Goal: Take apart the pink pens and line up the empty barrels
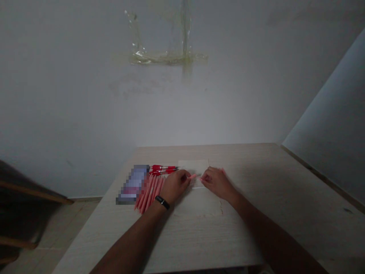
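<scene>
My left hand [176,187], with a black band on the wrist, pinches a small pink pen-like piece [193,176] whose tip points right. Facing it across a narrow gap, my right hand [217,183] is closed in a pinch on a slim pink stick [223,171]; an end shows beyond the hand and a bit of pink at the fingertips. Both hands are above pale paper sheets [196,203]. Beside my left hand lies a row of pink pen-like sticks [148,193]. Several red pens [164,169] with clear parts lie just behind that row.
A phone-like flat object [132,184], pixelated, lies at the left of the table [182,243]. The wall [242,95] rises behind the table's far edge, with old clear tape [162,59] on it. Wooden furniture [34,186] stands on the floor at left.
</scene>
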A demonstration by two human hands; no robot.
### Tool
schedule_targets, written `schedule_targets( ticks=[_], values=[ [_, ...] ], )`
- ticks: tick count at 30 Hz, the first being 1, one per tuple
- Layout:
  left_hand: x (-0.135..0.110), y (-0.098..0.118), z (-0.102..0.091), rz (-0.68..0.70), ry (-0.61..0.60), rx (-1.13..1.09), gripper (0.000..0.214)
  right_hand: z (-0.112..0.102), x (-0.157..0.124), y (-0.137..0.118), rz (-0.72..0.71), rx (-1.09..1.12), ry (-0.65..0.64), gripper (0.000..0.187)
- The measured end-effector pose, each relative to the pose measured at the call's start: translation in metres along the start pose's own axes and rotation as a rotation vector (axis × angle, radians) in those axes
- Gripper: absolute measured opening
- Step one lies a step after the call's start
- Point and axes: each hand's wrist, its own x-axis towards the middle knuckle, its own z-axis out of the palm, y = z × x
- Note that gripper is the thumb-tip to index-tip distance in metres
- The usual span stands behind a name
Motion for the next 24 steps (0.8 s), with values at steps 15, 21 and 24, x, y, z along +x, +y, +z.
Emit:
schedule_targets(
  ticks=[15, 21, 24],
  values=[
    [-0.002, -0.001, 0.004, -0.027, -0.028, 0.047, 0.024, 0.007, -0.004, -0.002, -0.06, -0.048, -0.012, 0.006],
    [-0.002, -0.003, 0.006, -0.03, -0.032, 0.062, 0.02, 0.005, 0.0, 0.002, 0.055, 0.011, 0.009, 0.009],
    [-0.001, 0.0, 0.005, 0.005, -0.023, 0.047, 0.018, 0.007, 0.004, 0.007, 0.11, 0.158, 0.013, 0.008]
  ],
)
